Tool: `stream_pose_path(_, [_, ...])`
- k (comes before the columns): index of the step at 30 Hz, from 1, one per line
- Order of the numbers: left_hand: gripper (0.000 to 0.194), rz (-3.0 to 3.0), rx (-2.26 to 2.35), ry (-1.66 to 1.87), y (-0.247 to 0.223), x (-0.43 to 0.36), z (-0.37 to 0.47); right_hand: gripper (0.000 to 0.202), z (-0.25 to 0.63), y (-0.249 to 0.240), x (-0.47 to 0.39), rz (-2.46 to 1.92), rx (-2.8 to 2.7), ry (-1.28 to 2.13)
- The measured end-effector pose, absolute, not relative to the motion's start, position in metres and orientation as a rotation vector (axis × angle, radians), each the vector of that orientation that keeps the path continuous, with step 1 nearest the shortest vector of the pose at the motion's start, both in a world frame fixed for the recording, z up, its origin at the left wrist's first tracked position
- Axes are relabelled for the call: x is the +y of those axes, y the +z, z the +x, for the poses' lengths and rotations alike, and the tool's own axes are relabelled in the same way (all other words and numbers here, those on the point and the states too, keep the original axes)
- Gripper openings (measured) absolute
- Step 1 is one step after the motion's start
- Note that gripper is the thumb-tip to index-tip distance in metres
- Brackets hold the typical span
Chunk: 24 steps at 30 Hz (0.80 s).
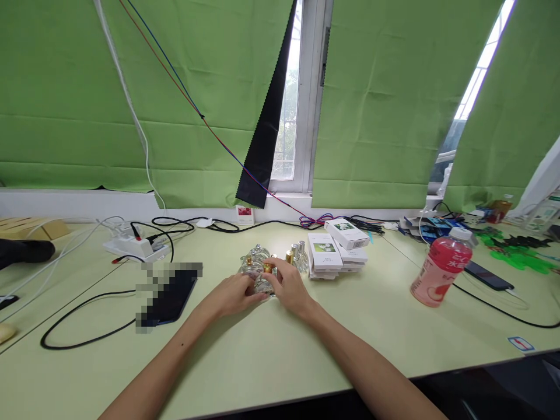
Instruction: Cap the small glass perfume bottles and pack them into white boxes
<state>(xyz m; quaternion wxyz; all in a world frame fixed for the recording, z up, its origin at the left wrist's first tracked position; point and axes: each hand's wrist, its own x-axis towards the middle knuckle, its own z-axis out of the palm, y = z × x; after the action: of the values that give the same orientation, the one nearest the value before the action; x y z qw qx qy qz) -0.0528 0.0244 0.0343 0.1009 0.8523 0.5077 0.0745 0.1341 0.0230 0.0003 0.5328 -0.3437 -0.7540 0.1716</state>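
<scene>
Several small clear glass bottles with gold or silver tops stand grouped on the pale green table (262, 356). At the front of the group, a gold-topped glass bottle (265, 284) sits between my two hands. My left hand (236, 293) is curled against its left side, thumb along the base. From the right, my right hand (286, 284) has its fingers around the gold cap. Silver-capped slim bottles (301, 256) stand just behind my right hand. To their right are stacked white boxes (324, 252) with a green leafy print.
A dark phone (175, 297) lies left of my hands, near a looping black cable (65, 348) and a white power strip (142, 248). At right are a pink drink bottle (441, 268) and another phone (487, 276). Green cloth (376, 116) hangs behind.
</scene>
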Motion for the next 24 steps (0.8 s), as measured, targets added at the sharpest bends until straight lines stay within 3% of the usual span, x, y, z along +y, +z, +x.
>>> stream_pose_path(12, [0.045,2.521,1.514,0.175,0.0351,0.0241,-0.0532,0.019,0.1334,0.0015,0.0241,-0.864,-1.749,0.42])
stream_pose_path(24, [0.048,2.548,1.505,0.185,0.0328,0.0244,-0.054,0.032,0.1363,0.0036,0.0189,-0.764,-1.815,0.457])
